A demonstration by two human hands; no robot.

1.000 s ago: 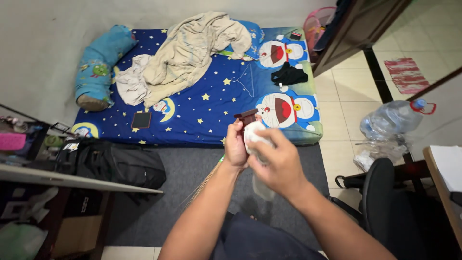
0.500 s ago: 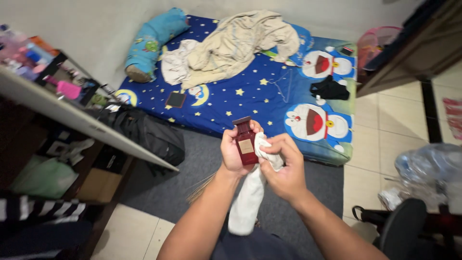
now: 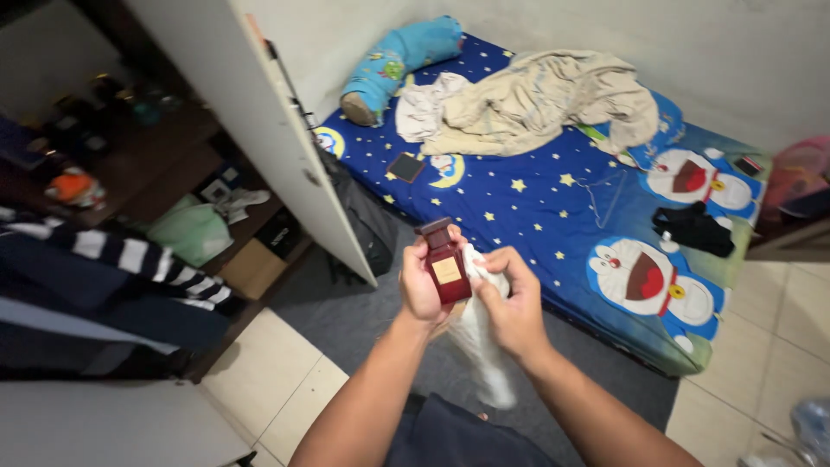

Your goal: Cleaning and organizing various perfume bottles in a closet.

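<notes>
Dark red glass marks the small square perfume bottle (image 3: 447, 270) at the middle of the view, standing upright with a brown cap on top and a pale label on its front. The left hand (image 3: 424, 290) is wrapped around the bottle's left side and back, fingers curled closed on it. The right hand (image 3: 510, 307) sits just beside it, fingers bunched and pinching a white cloth (image 3: 480, 346) that is pressed against the bottle's right side; the rest of the cloth hangs down loose below both hands. Under the hands lies a grey carpet (image 3: 363, 320), and beyond it a mattress with a blue star-print sheet (image 3: 536, 199) on the floor. On the sheet are a crumpled beige blanket (image 3: 536, 104), a blue bolster pillow (image 3: 398, 60) near the wall, a small dark flat object (image 3: 405, 167) and a heap of black clothing (image 3: 694, 229), all well apart from the bottle. To the left a white cupboard door (image 3: 251, 121) stands open, with dark shelves (image 3: 130, 164) behind it holding assorted items, and a striped dark garment (image 3: 112, 259) hangs at the lower left.
</notes>
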